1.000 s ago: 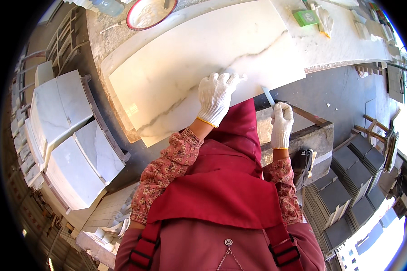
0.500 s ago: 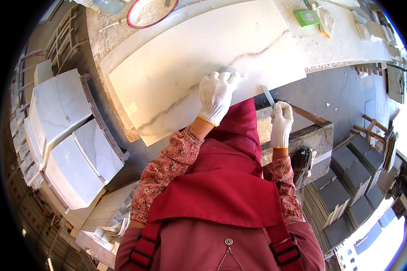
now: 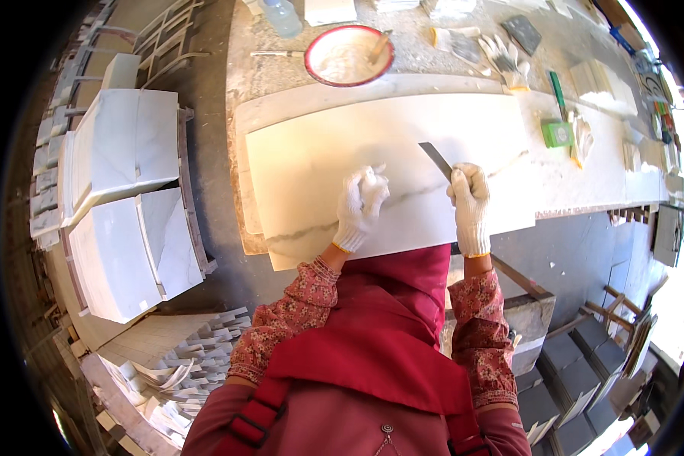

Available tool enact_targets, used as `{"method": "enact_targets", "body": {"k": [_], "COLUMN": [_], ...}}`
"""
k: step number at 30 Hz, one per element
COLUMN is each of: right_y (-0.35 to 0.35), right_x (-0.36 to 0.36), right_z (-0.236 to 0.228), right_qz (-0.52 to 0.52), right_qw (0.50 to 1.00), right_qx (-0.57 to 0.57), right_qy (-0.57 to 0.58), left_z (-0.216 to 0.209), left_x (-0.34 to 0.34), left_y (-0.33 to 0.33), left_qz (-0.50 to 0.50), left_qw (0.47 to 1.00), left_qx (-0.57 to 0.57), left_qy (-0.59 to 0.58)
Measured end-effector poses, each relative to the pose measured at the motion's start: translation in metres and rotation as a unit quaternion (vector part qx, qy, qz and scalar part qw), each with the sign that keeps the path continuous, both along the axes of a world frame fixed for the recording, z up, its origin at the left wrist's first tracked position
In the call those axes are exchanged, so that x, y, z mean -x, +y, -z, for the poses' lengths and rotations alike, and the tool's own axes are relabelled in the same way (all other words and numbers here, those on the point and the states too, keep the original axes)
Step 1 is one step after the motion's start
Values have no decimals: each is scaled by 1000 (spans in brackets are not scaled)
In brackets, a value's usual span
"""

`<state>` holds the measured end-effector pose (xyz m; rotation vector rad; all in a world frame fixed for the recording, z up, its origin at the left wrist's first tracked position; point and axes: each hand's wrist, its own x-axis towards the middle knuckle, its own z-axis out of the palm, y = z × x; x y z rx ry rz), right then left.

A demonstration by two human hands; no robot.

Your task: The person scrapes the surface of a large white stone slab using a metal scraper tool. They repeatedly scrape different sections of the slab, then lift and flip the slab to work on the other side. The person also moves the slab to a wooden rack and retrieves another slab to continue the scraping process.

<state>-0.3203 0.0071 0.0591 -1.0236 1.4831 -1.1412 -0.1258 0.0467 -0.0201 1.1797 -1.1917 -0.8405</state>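
Observation:
A large white slab with grey veins (image 3: 319, 159) lies on the worktable in front of me, its near edge close to my apron. My left hand (image 3: 362, 199), in a white knit glove, is over the slab's near middle with fingers curled in. Whatever those fingers may hold is hidden. My right hand (image 3: 471, 199), gloved the same way, grips a flat metal scraper blade (image 3: 436, 160). The blade points up and to the left above the slab; whether it touches the surface I cannot tell.
Beyond the slab stands a red-rimmed bowl (image 3: 316, 67) of whitish paste, near a plastic bottle (image 3: 281, 18). Loose gloves (image 3: 507, 62) and a green box (image 3: 557, 134) lie on the worktable. Stacked white slabs (image 3: 106, 251) stand at left, dark grey tiles (image 3: 577, 380) at lower right.
My right hand has brought the scraper blade from beside the slab's near edge up over it. The left hand's fingers, earlier reaching over the slab, are now curled. The view has shifted.

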Motion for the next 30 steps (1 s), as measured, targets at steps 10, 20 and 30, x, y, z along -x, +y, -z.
{"method": "enact_targets", "body": {"k": [10,20,30], "right_y": [-171,-212,-183], "right_x": [-109,-131,-116], "right_z": [14,34,28], "right_qz": [-163,-199,-195], "right_qw": [966,933,977], "right_qx": [90,51,33], "right_qy": [178,296,77], "left_z": [14,-1,11], "left_x": [0,-1,-2], "left_y": [6,1,7], "left_qz": [17,15,26], "left_qw": [998,998,999], "left_qx": [-27,28,0], "left_qy": [54,48,18]}}
